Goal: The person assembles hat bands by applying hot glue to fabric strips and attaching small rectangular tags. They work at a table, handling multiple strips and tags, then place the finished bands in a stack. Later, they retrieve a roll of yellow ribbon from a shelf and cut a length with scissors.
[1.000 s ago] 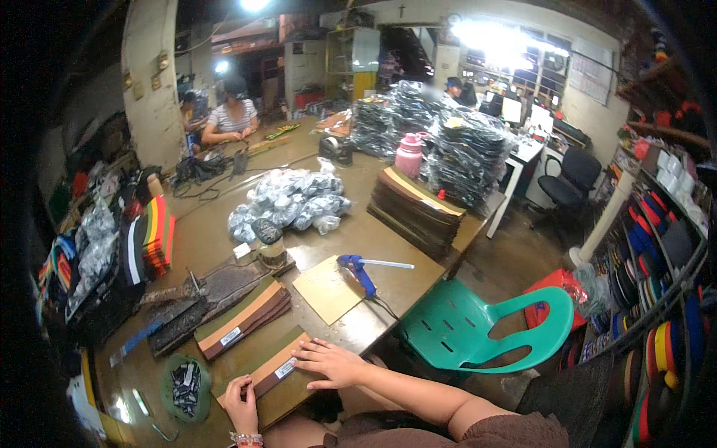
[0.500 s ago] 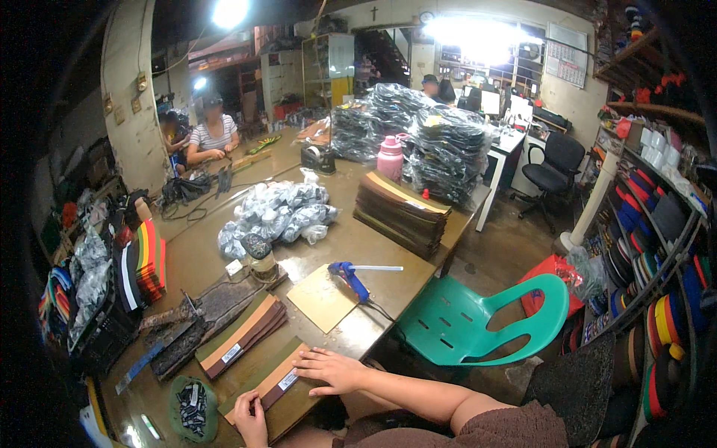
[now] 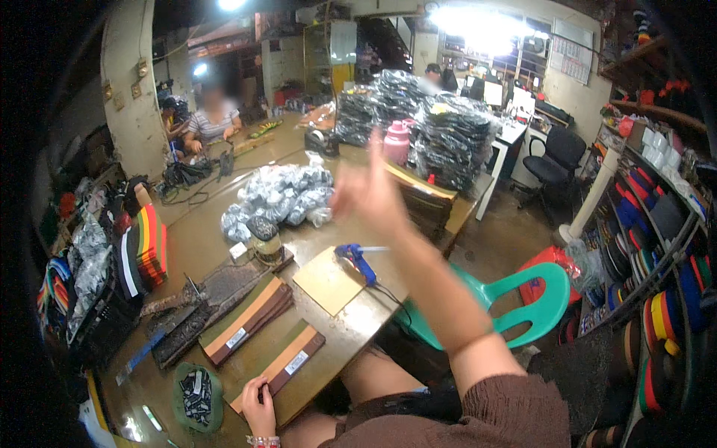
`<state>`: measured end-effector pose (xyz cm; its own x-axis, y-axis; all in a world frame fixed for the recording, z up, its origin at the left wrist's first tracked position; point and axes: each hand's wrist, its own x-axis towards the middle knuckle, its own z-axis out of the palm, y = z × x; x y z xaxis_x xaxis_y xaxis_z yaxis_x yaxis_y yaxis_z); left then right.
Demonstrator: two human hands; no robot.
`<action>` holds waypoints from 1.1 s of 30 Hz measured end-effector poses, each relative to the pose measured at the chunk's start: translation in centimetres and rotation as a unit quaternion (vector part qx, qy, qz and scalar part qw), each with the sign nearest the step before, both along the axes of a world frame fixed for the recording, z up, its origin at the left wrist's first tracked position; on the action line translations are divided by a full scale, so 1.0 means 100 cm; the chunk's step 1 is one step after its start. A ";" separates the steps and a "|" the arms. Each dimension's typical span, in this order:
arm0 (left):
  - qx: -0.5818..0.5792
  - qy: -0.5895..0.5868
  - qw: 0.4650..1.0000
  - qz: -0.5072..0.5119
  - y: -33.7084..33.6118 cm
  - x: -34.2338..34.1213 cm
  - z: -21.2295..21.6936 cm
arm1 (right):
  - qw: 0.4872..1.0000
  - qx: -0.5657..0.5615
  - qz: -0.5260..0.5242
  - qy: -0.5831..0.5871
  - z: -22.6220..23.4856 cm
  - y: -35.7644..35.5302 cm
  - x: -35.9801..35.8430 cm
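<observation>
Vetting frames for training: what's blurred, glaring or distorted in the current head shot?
Head view: right hand smeared, likely motion blur, left hand sharper; head view: back light blown out, sheen on tabletop; head view: edges bend toward dark rim.

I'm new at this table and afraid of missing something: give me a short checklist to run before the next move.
1. Left hand on the striped strip: ok, touching its near end.
2. Right hand on the strip too: not ok, it is raised above the table, blurred.
3. White label on the strip: ok, lying on the dark band; whether firmly stuck, cannot tell.
4. Blue glue gun off the strip: ok, it is by the yellow sheet.
5. Glue gun hot: cannot tell.
6. Green tub apart from the strip: ok, to the left of the left hand.
</observation>
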<state>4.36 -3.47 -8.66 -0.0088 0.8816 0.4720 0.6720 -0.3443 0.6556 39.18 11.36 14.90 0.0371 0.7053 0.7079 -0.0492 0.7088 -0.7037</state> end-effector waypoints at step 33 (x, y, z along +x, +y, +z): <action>-0.017 -0.006 1.000 0.005 -0.002 0.003 0.004 | 0.883 -0.027 -0.106 -0.457 -0.242 -0.036 -0.069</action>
